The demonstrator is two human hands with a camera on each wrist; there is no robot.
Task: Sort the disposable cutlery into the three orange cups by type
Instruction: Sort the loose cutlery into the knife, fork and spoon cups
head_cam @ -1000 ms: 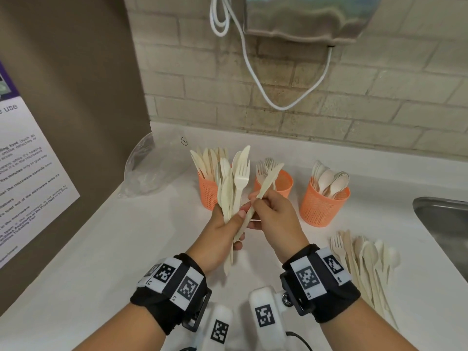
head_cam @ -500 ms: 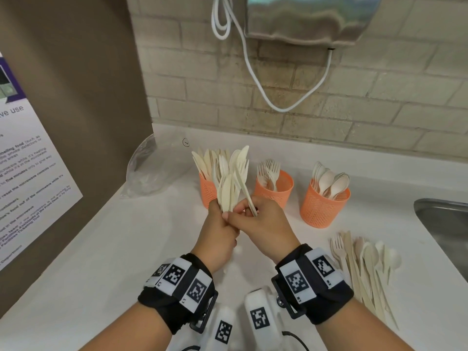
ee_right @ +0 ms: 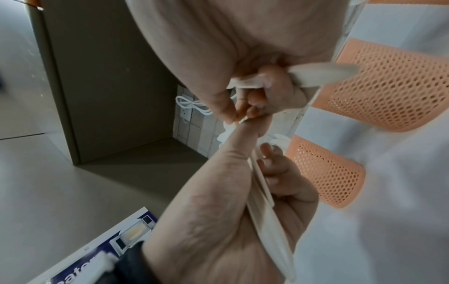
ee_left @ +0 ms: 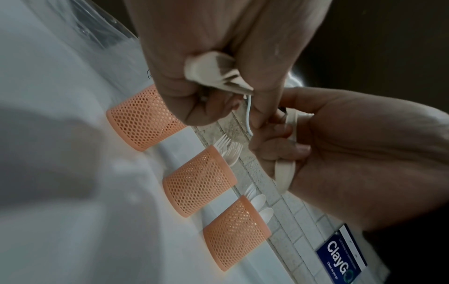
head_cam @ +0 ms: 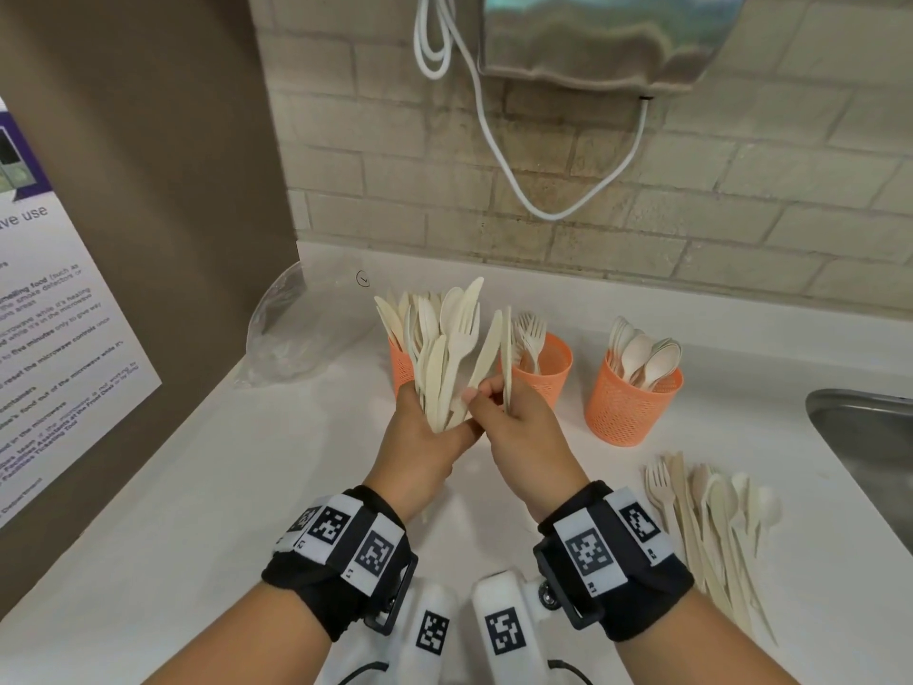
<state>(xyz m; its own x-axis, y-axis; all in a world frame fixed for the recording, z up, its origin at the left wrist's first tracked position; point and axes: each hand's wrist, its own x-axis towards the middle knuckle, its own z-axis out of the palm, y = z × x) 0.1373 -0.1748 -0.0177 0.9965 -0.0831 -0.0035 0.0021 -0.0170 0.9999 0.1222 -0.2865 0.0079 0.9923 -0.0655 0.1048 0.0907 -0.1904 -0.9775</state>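
Cream knife (head_cam: 506, 360) | pinched upright in right-hand fingers (head_cam: 481, 394) | above fork cup (head_cam: 546, 375)

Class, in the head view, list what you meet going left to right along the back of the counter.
Clear plastic bag → knife cup → fork cup → spoon cup → steel sink.

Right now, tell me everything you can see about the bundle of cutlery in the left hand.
The bundle of cutlery is a fanned handful of cream, matte pieces that look like disposable plastic or fibre: knives, at least one fork and a spoon. It stands roughly upright above the counter, heads up, in front of the leftmost orange cup. The left hand grips the handles; the right hand pinches one knife at the bundle's right edge.
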